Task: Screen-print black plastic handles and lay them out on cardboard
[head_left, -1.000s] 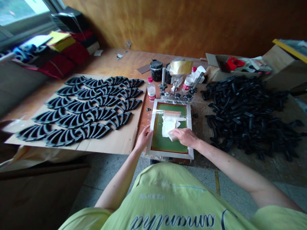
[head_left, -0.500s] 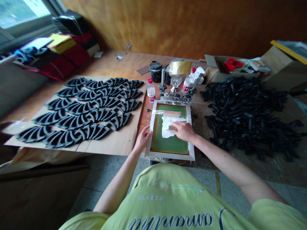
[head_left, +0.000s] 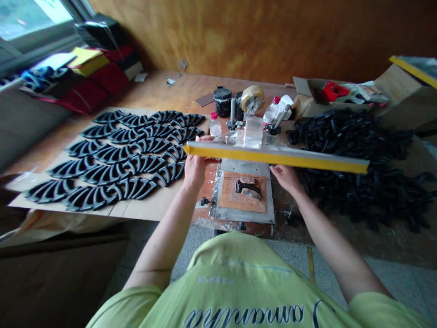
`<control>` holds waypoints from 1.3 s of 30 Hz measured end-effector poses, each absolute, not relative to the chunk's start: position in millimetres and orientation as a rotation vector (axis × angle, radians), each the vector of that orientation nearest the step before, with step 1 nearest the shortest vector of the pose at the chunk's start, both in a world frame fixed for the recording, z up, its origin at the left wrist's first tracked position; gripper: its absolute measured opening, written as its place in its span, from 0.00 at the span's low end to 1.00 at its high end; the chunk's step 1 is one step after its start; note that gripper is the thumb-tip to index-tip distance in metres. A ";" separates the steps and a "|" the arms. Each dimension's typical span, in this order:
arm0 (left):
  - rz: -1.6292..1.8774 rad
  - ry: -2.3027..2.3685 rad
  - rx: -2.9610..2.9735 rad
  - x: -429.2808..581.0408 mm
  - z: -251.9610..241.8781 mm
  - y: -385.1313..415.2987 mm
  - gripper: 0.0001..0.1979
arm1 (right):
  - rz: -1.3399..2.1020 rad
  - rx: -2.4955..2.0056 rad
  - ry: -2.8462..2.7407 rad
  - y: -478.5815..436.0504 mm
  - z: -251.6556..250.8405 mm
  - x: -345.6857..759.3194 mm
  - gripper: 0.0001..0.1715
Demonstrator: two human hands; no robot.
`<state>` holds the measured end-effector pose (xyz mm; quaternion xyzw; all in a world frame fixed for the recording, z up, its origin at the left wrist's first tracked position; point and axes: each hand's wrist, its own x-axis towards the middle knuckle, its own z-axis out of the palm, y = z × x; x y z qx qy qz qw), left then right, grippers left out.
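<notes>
Back wall: brown wood [head_left: 259, 45], with a window [head_left: 37, 13] at the upper left; below it, a long wooden bench [head_left: 160, 91]
Raised frame: a yellow-edged frame [head_left: 276, 158], seen nearly edge-on, stretches across the middle of the bench, lifted above a grey metal plate [head_left: 269, 202]
Left hand: the left hand [head_left: 196, 168] has its fingers closed around the frame's left end
Right hand: the right hand [head_left: 287, 177] is just under the frame's yellow edge, right of the metal plate's far part; I cannot tell whether its fingers grip or touch anything
On the plate: a wooden board [head_left: 228, 196]; on it, a single curved black part [head_left: 248, 187] lies over a pale block
Left side: many black parts [head_left: 105, 155] in fanned rows on a cardboard sheet [head_left: 174, 200]
Right side: a loose black heap [head_left: 351, 136]; behind it, an open cardboard box [head_left: 303, 102]
Behind the frame: a red-capped bottle [head_left: 215, 125]; a dark tub [head_left: 222, 102]; a tape roll [head_left: 252, 98]
</notes>
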<state>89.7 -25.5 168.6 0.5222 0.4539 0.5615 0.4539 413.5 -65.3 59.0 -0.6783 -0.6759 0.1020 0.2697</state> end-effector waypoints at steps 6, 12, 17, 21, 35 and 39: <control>1.447 1.106 1.152 102.4 180.9 -8.3 0.25 | 0.280 -1.929 -2.221 -103.9 25.4 349.0 0.18; 0.701 1.137 0.966 117.4 113.9 -100.4 0.32 | 0.335 -2.126 -2.080 -114.8 45.5 314.4 0.16; 0.735 1.193 0.771 130.5 77.5 -146.0 0.27 | 0.233 -1.703 -2.196 -150.5 62.2 261.9 0.14; 0.702 1.375 1.052 101.4 68.6 -107.2 0.23 | 0.268 -1.430 -2.309 -153.6 58.6 289.3 0.13; -0.066 2.252 1.924 -5.7 2.1 11.2 0.16 | 0.232 -2.697 -1.740 -106.6 -37.7 540.3 0.20; -0.130 2.275 1.924 -14.7 -9.8 21.0 0.17 | 0.292 -2.776 -1.744 -96.0 -37.8 535.8 0.22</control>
